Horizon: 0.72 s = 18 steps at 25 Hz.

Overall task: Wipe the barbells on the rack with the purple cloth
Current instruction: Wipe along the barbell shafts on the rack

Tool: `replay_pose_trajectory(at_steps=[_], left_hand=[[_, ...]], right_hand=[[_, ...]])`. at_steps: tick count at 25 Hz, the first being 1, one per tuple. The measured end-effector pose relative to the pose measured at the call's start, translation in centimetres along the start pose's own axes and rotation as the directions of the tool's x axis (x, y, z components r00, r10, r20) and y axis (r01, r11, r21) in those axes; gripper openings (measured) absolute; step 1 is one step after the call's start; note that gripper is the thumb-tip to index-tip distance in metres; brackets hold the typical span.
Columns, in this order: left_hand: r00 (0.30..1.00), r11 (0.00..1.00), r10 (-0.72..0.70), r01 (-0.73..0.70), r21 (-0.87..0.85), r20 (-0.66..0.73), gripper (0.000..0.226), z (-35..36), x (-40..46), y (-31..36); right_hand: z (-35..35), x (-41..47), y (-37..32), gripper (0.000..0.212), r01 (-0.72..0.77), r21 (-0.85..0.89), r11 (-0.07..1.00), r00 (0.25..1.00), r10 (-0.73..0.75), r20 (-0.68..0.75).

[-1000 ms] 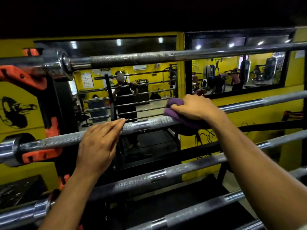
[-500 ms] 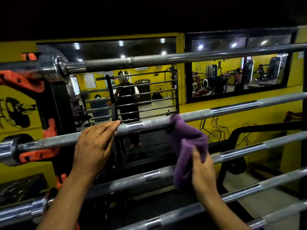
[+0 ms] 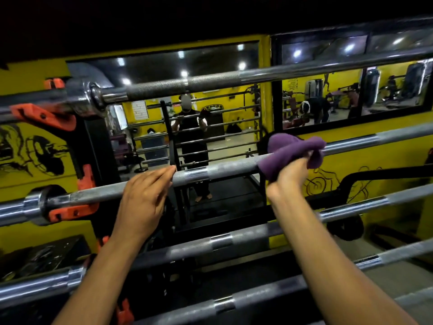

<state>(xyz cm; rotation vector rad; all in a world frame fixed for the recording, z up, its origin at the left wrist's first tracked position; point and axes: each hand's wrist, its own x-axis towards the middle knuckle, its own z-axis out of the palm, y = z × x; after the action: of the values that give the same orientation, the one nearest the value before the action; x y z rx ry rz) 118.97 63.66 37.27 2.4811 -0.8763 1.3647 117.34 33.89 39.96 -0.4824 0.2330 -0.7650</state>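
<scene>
Purple cloth (image 3: 290, 151) is draped over the second barbell (image 3: 229, 168) from the rack's top, and my right hand (image 3: 289, 177) grips it from below. My left hand (image 3: 145, 198) rests on the same bar with straight fingers. I judge the wiping is mid-bar; next I should slide the cloth along. I can read no writing.

Bars (image 3: 229, 167) lay stacked on rack (image 3: 58, 213), mirror (image 3: 187, 118) behind. Left hand (image 3: 143, 202) rested on second bar; cloth (image 3: 293, 152) draped over it further right, right hand (image 3: 290, 179) below.
</scene>
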Motion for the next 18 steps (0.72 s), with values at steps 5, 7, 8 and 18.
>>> replay_pose_trajectory(at_steps=[5, 7, 8, 18], left_hand=[[0.997, 0.997, 0.069, -0.068, -0.022, 0.039, 0.047, -0.8, 0.2, -0.9], [0.995, 0.996, 0.077, -0.075, -0.037, 0.057, 0.048, -1.1, 0.3, -1.1], [0.996, 0.997, 0.069, -0.066, -0.043, 0.057, 0.048, -1.1, 0.2, -1.1], [1.0, 0.999, 0.022, -0.021, -0.044, 0.008, 0.045, -0.2, -0.4, -0.8]], right_hand=[[3.8, -8.3, 7.4, 0.05, -0.236, -0.052, 0.97, 0.972, 0.237, -0.002], [4.3, -11.8, 9.3, 0.056, -0.345, -0.052, 0.937, 0.932, 0.349, 0.102], [4.2, -12.3, 9.7, 0.057, -0.357, -0.065, 0.932, 0.921, 0.363, 0.139], [0.1, -1.6, 5.2, 0.075, 0.031, -0.151, 0.988, 0.998, -0.021, 0.066]])
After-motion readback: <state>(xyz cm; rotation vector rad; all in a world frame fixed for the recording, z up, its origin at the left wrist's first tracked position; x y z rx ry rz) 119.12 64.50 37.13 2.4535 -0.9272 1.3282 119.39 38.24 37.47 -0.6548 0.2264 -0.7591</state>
